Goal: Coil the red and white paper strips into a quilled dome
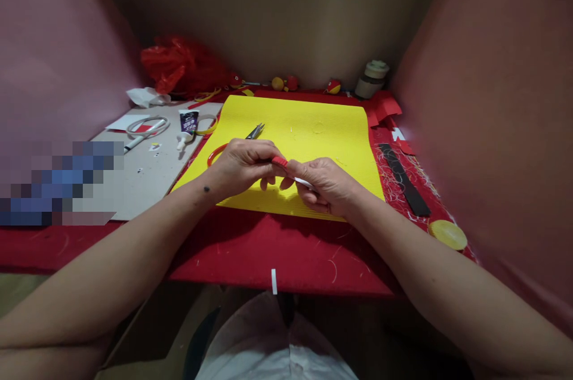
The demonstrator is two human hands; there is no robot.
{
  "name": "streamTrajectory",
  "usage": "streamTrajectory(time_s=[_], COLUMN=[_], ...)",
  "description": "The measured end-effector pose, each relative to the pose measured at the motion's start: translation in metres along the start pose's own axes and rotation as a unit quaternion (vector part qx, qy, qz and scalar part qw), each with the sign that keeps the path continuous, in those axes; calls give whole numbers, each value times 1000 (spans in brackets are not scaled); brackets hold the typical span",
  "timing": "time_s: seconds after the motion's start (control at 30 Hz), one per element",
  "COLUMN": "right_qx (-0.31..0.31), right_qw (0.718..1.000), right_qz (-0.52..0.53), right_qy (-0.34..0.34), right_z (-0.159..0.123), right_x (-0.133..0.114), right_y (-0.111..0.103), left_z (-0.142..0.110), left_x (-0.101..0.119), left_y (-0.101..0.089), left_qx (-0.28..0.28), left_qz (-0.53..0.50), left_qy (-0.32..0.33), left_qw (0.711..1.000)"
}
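Over a yellow corrugated sheet (322,135), both my hands meet around a small red ribbed piece (280,161), which looks like corrugated paper. My left hand (246,165) pinches its left end between thumb and fingers. On its right end press the thumb and fingers of my right hand (324,186), which also have a thin white strip or stick (305,182) among them; its exact kind is hidden. Just beyond my left hand lie scissors with orange handles (256,131), partly covered by the hand.
A grey board (170,183) at left carries a glue tube (188,126) and a pen (134,142). Behind are a red plastic bag (179,64), small red-and-yellow figures (333,86) and a jar (373,79). A black strip (405,180) and yellow disc (447,235) lie at right.
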State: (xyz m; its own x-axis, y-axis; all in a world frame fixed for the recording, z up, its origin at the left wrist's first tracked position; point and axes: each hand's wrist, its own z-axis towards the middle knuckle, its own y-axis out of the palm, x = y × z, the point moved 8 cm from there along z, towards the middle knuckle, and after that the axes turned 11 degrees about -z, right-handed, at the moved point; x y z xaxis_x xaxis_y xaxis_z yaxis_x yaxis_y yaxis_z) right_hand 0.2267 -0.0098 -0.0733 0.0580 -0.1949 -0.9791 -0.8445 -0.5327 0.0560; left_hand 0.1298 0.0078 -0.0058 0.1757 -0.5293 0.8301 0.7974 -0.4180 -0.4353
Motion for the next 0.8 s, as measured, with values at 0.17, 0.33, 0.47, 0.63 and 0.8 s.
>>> streamTrajectory(time_s=[0.17, 0.33, 0.47, 0.63, 0.8], right_qx=[-21, -50, -61, -68, -62], right_qw=[999, 991, 988, 992, 995], right_qz=[27, 109, 124, 96, 80], right_qy=[-32, -59, -63, -39, -16], right_z=[0, -4, -3, -1, 0], right_x=[-5, -15, -12, -3, -1], right_y=[4, 9, 9, 8, 7], left_z=[-2, -4, -5, -5, -5], left_x=[-3, -14, -11, -9, -13], left_y=[0, 10, 11, 8, 0], left_qx=[24, 57, 73, 58, 59], left_qz=[-66, -232, -232, -182, -134], left_qy=[-23, -76, -72, -78, -81], left_qw=[997, 968, 967, 978, 986])
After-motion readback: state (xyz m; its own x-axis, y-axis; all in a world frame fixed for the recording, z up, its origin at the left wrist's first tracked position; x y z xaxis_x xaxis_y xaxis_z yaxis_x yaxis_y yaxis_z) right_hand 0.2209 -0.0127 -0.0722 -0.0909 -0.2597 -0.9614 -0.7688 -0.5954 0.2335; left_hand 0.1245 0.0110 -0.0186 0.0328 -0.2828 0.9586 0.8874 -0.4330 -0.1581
